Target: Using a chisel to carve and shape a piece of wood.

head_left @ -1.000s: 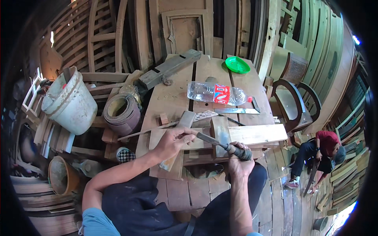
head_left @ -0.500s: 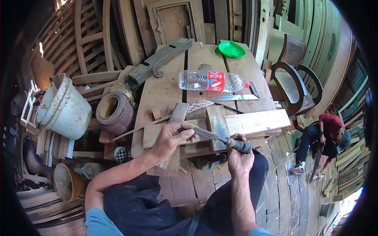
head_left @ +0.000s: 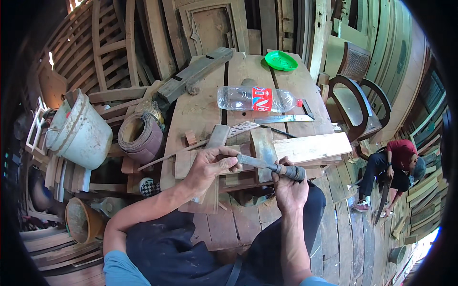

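Observation:
A wood chisel (head_left: 253, 162) lies nearly level across my two hands, above the near edge of the wooden workbench (head_left: 200, 114). My left hand (head_left: 212, 164) pinches the end of its blade between thumb and fingers. Around the dark wrapped handle (head_left: 295, 173) my right hand (head_left: 292, 190) is closed, palm up. Beneath the blade, a short wooden block (head_left: 263, 143) with a grey, worn face stands against a pale board (head_left: 312, 148). Left of it rests another wooden block (head_left: 218, 137).
A clear plastic bottle (head_left: 238, 99) lies beside a try square (head_left: 281, 119). Farther back are a green dish (head_left: 281, 61) and a long wooden plane (head_left: 195, 74). A white bucket (head_left: 83, 133) and rolled sandpaper (head_left: 140, 136) stand left. Another person (head_left: 400, 159) crouches at right, holding a saw.
The chisel has turned slightly, so its blade face looks lighter and broader. My right hand's fingers have shifted around the handle; my left hand keeps its pinch.

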The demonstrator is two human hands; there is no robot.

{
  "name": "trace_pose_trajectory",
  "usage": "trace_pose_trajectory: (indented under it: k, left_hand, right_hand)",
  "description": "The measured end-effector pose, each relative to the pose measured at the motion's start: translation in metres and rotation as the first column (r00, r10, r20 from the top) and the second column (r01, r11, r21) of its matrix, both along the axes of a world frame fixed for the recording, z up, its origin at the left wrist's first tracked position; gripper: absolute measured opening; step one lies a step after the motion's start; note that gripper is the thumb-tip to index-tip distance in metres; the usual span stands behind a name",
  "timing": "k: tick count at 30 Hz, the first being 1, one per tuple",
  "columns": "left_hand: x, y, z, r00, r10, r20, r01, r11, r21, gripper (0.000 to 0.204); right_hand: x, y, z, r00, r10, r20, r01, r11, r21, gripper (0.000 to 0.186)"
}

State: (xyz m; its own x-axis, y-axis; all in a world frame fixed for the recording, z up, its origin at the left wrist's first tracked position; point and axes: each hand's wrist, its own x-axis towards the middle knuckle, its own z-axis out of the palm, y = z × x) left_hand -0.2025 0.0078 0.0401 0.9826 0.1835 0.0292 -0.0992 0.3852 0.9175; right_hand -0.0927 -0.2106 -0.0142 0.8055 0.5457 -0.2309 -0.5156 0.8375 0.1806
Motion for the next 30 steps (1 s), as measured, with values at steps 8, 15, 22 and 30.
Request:
trace_pose_trajectory:
  k: [8,15,22,30]
  left_hand:
    - [0.000,0.002,0.000,0.999,-0.045,0.029,0.049,0.991,-0.128,0.017]
    - [0.000,0.000,0.002,0.998,-0.043,0.054,0.051,0.986,-0.157,0.017]
    - [0.000,-0.002,0.006,0.998,-0.028,0.058,0.037,0.987,-0.159,0.016]
    - [-0.001,-0.002,0.007,0.997,-0.021,0.070,0.032,0.989,-0.147,0.015]
  right_hand:
    - [0.002,0.001,-0.004,0.999,0.034,0.036,-0.029,0.993,-0.115,0.058]
    - [0.001,0.001,-0.005,0.999,0.011,0.031,-0.007,0.993,-0.115,0.057]
    - [-0.001,0.001,-0.005,0.999,0.016,0.038,-0.013,0.998,-0.065,0.056]
    - [-0.001,0.003,-0.007,1.000,-0.008,0.029,0.011,0.994,-0.105,0.061]
